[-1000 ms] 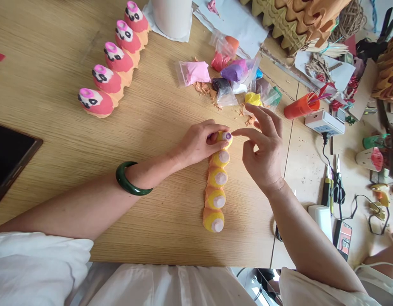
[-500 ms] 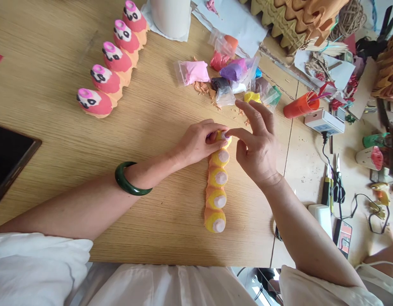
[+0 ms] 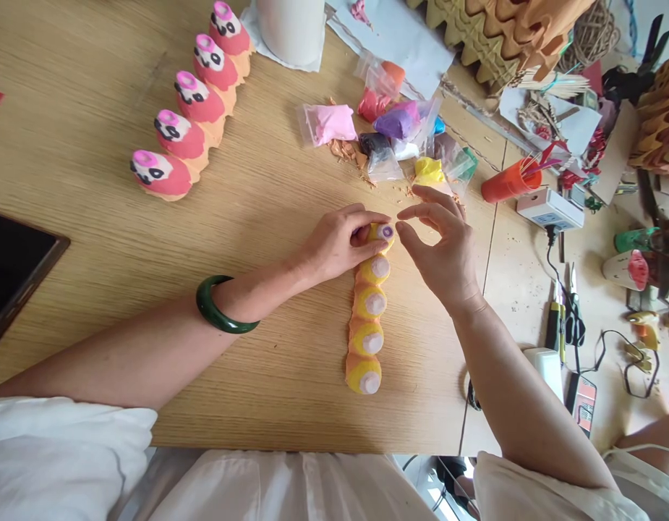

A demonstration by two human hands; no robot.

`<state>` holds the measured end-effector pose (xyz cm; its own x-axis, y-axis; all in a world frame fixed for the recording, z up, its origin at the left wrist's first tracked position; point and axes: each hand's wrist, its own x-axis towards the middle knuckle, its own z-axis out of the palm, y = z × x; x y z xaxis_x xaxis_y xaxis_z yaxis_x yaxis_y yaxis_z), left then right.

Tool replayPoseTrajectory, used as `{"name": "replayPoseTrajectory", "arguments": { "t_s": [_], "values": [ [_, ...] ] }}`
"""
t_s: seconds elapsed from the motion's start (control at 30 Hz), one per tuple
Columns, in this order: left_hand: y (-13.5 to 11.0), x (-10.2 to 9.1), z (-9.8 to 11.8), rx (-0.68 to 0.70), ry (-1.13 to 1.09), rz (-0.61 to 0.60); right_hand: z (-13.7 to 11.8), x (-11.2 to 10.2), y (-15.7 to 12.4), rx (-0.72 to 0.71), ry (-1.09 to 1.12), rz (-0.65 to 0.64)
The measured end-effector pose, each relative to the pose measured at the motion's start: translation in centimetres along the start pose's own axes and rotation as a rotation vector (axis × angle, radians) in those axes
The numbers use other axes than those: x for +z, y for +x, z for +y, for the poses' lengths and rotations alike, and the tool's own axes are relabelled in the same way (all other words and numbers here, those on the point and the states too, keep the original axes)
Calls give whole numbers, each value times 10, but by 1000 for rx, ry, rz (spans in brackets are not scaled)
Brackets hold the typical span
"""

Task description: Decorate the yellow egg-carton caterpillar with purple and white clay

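Note:
A strip of egg carton cups (image 3: 360, 307), coated in yellow clay with pale pink discs on the tips, lies lengthwise before me. My left hand (image 3: 348, 237) grips its far cup between thumb and fingers. On that cup's disc sits a small purple ring (image 3: 388, 231). Just to the right, my right hand (image 3: 440, 250) hovers with thumb and index finger curved and a little apart, and nothing shows between them. A finished-looking strip of red and white cups (image 3: 190, 134), with pink rings and black marks, stands at the upper left.
Bags of coloured clay (image 3: 396, 123) lie beyond my hands, with orange crumbs around them. A white roll (image 3: 291, 32), egg trays (image 3: 502, 36), an orange cup (image 3: 510, 181) and a power strip (image 3: 551, 210) stand further off. A dark tablet-like object (image 3: 19, 278) lies left; scissors (image 3: 574, 311) lie right.
My right hand has drawn its index finger off the far cup, uncovering the purple ring, and its fingers have curled closer together. The strip's near end has shifted slightly left.

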<state>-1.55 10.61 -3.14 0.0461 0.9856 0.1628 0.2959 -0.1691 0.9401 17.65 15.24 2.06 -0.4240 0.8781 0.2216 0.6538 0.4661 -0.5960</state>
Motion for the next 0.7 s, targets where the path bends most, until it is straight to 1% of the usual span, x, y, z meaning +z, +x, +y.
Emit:
{"name": "replayPoseTrajectory", "arguments": {
  "t_s": [0.1, 0.23, 0.43, 0.57, 0.63, 0.7],
  "values": [
    [0, 0, 0, 8, 4, 1, -1, -1, 3, 55, 39, -39],
    [0, 1, -2, 15, -5, 2, 0, 1, 7, 149, 143, -102],
    [1, 0, -1, 15, -8, -11, 2, 6, 8, 243, 233, -111],
    [1, 0, 1, 2, -15, -14, 2, 4, 7, 224, 207, -103],
    [0, 0, 2, -2, -9, -8, 3, 2, 5, 173, 186, -83],
    [0, 0, 1, -3, 3, -4, 2, -2, 2, 93, 129, -40]
  ]
}}
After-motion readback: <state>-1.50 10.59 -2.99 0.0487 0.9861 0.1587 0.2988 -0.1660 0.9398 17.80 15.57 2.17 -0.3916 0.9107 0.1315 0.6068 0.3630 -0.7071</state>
